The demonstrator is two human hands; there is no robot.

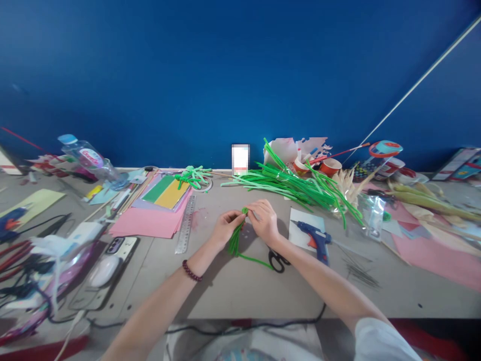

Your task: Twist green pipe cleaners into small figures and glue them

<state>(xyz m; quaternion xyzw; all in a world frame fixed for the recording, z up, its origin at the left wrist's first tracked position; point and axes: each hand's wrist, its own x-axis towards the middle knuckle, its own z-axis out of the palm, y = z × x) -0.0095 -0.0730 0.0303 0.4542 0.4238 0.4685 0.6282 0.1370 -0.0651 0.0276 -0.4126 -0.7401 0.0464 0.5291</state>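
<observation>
Both hands meet over the middle of the table at a bundle of green fuzzy stems [234, 241]. My left hand [229, 224] pinches the bundle near its top, from the left. From the right, my right hand [263, 219] has its fingertips closed on the same top end. The stems hang down below the fingers, and one longer stem stretches right along the table towards black-handled scissors [278, 261]. My right forearm partly covers the scissors. A blue glue gun [317, 239] lies right of the right hand, partly on a white card [296, 228].
A large pile of green stems [289, 183] lies behind the hands. To the left are a clear ruler [185, 225], pink paper [150, 223] and a phone [120, 245]. Paper cups [330, 166] stand at the back right. Thin wires [361, 273] lie right of the right forearm.
</observation>
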